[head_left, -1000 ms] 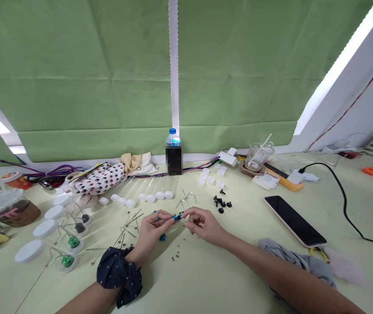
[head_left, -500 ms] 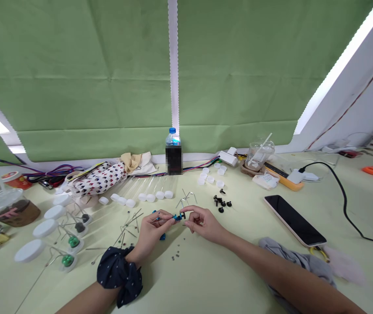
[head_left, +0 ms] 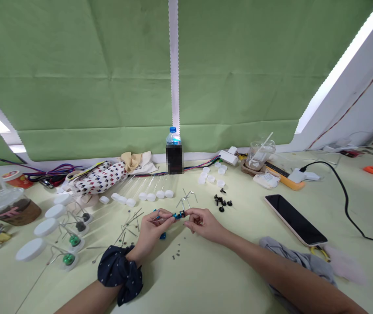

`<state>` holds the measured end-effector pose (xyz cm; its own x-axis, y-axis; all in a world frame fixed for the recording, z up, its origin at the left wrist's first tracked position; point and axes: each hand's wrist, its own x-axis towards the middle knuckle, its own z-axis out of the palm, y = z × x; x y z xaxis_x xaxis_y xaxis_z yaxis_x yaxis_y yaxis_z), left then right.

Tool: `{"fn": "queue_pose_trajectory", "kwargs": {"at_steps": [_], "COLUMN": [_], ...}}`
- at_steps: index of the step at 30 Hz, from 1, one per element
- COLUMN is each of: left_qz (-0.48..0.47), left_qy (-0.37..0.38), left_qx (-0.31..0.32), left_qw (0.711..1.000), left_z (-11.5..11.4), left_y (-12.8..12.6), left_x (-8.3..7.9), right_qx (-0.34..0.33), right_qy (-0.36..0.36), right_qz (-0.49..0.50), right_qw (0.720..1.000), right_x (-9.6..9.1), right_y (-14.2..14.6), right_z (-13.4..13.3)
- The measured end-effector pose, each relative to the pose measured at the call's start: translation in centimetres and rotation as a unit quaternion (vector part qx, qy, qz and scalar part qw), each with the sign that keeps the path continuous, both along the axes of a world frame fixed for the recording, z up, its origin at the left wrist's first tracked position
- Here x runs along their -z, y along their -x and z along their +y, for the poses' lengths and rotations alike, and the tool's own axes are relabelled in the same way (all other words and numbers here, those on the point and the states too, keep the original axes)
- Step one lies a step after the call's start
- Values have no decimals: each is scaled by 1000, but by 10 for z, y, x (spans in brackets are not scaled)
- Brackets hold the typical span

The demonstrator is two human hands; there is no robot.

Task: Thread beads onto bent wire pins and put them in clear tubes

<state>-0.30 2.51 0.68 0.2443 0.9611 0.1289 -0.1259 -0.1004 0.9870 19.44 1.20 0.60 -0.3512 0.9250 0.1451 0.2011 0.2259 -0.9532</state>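
Observation:
My left hand [head_left: 156, 226] is closed, with thumb and fingertips pinching a small blue metal part [head_left: 177, 216] that has a black end on its right. A thin wire-like piece shows between the fingers, and another blue piece [head_left: 162, 236] lies beneath that hand. At the part's black end is the index fingertip of my right hand [head_left: 204, 224]. The right thumb sits lower, apart from the index finger, and the other fingers curl inward. Just beyond the hands stand bent metal wires [head_left: 188, 198]. Tiny grey bits [head_left: 176, 254] are scattered on the table in front.
Metal rods [head_left: 127, 226] lie left of my left hand. Further left are white-capped tubes [head_left: 47, 226] with green and dark ends. Black screws [head_left: 220, 200] and white caps [head_left: 210, 178] sit right of centre. A bottle [head_left: 174, 159] stands behind; a phone [head_left: 296, 220] lies right.
My right index fingertip has shifted slightly right and down, from above the blue part to its black end. My left hand keeps its pinch almost in place.

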Motion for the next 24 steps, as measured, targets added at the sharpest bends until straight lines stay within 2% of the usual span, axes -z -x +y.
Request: {"fn": "queue_pose_trajectory", "kwargs": {"at_steps": [24], "left_qz": [29], "left_qy": [-4], "left_qx": [-20], "left_qw": [999], "left_z": [0], "left_y": [-1], "left_x": [-1], "right_qx": [-2], "right_qy": [-34], "right_qz": [3], "right_qw": [999], "right_x": [-8], "right_y": [0], "right_z": [-7]}}
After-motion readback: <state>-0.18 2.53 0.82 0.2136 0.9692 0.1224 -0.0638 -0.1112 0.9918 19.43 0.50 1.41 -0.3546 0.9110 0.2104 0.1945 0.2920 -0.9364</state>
